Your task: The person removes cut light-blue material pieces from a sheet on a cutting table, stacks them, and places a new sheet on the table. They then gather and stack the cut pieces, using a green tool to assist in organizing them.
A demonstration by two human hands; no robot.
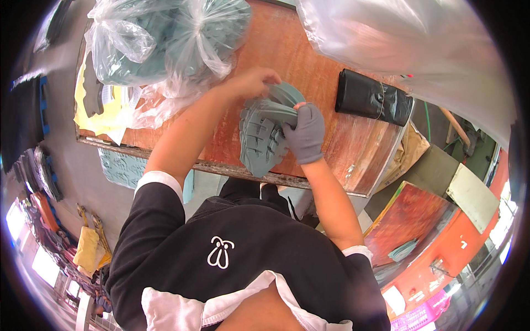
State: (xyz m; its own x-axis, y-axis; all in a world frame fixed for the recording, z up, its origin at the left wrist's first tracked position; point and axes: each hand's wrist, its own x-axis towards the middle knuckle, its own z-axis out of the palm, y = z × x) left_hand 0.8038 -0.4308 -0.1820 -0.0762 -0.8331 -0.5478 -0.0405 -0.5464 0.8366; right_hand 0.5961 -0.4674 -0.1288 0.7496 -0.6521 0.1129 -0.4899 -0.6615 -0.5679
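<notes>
A stack of grey-green rubber shoe soles with a grooved tread lies on the reddish-brown wooden table, near its front edge. My bare left hand reaches over the top of the stack and its fingers curl on the upper sole. My right hand, in a grey knit glove, grips the right side of the same stack, thumb on top. Both hands hold the soles together just above the tabletop.
A clear plastic bag of more grey-green soles sits at the table's back left, over yellow sheets. A black wrapped roll lies at the right. A large clear plastic sheet covers the back right. Another reddish board stands lower right.
</notes>
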